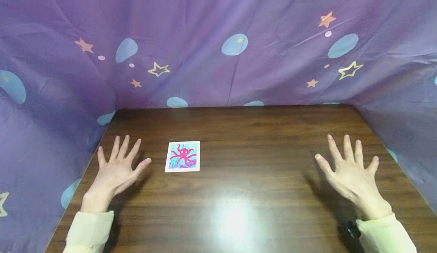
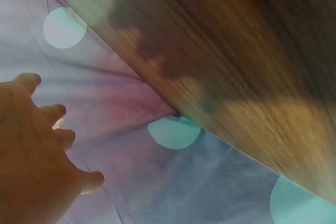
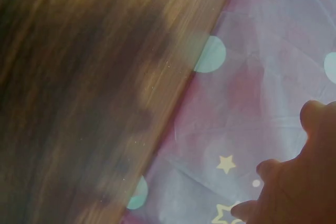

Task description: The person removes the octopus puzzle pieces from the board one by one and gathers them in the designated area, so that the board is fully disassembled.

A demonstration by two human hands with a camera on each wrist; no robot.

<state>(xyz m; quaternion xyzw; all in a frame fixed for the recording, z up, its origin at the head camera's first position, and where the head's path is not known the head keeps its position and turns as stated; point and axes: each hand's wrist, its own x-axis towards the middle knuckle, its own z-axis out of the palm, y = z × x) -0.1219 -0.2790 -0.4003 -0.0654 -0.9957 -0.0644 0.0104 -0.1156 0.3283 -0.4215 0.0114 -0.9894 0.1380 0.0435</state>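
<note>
A white-bordered card [image 1: 182,156] with a pink octopus on a blue ground lies face up, left of the table's middle. To its left is my left hand [image 1: 117,171], fingers spread and straight, holding nothing; its thumb points toward the card without touching it. Over the right side of the table my right hand [image 1: 353,177] is likewise spread wide with nothing in it. Both hands cast shadows on the wood. In the left wrist view the left hand [image 2: 37,156] shows at the lower left; the right wrist view has part of the right hand [image 3: 299,177] at lower right.
The dark wooden table [image 1: 259,139] has rounded far corners. Purple cloth [image 1: 205,14] printed with stars and blue ovals hangs behind it and along both sides. A small dark object [image 1: 351,229] shows beside the right cuff. Light glares off the table's near middle.
</note>
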